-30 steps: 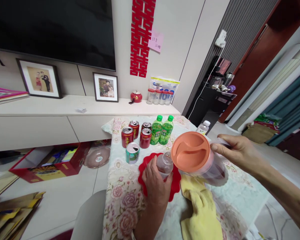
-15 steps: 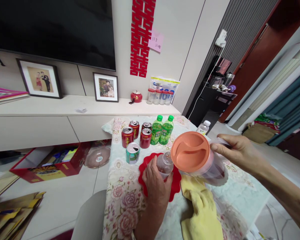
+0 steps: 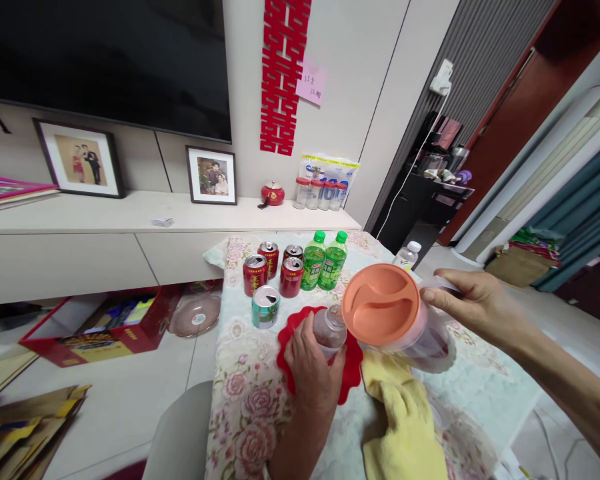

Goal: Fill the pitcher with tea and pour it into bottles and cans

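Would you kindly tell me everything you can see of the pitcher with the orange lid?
The pitcher has a see-through, plastic-looking body and a round orange lid with two hollows parted by a curved ridge. It tilts towards the clear bottle, its lid beside the bottle's mouth; whether they touch is unclear. The right hand grips its handle. Something reddish shows through near its base. It partly hides the yellow cloth; whether its base touches the tablecloth is unclear.

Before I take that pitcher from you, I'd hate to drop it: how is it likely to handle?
The pitcher is probably stiff, since its orange lid looks like firm, molded plastic. It may twist in the grip, because the right hand holds it at one side and its bulk sits on the other. Its surface looks smooth, so it could be slippery.
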Demonstrator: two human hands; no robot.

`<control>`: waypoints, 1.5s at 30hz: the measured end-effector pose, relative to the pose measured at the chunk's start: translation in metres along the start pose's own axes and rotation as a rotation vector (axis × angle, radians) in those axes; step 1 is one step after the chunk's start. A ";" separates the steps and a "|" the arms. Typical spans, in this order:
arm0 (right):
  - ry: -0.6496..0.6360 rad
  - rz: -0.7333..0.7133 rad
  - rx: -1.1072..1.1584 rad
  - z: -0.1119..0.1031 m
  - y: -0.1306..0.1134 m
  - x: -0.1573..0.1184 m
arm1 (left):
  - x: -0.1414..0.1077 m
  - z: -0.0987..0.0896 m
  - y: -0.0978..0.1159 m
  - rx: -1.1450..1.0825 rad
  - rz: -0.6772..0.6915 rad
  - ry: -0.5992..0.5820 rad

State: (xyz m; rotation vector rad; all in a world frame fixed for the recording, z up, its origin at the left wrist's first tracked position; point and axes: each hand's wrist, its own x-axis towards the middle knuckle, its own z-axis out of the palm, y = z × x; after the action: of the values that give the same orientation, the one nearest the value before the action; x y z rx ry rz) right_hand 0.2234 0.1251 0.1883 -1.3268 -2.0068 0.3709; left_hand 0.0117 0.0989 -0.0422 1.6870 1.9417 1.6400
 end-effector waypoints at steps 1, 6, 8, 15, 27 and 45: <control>0.001 0.000 0.000 0.000 0.001 0.000 | 0.000 0.000 0.000 0.002 0.003 -0.001; 0.003 0.003 -0.006 0.001 0.002 0.000 | 0.000 -0.001 0.001 0.013 0.004 0.002; -0.002 0.006 -0.005 0.001 0.000 0.001 | 0.000 0.000 0.001 0.016 0.004 0.005; -0.036 0.018 0.007 0.000 -0.011 0.003 | 0.000 0.001 0.001 0.011 0.008 0.020; -0.023 0.027 0.047 0.000 -0.004 0.001 | 0.001 0.000 0.002 0.004 -0.009 0.008; -0.048 0.048 0.053 -0.001 -0.004 0.000 | 0.000 0.001 0.002 -0.004 -0.021 0.009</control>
State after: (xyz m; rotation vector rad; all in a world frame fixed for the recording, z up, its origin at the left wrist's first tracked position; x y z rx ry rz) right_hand 0.2215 0.1230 0.1912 -1.3472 -1.9928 0.4790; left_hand 0.0134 0.0993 -0.0414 1.6546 1.9521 1.6460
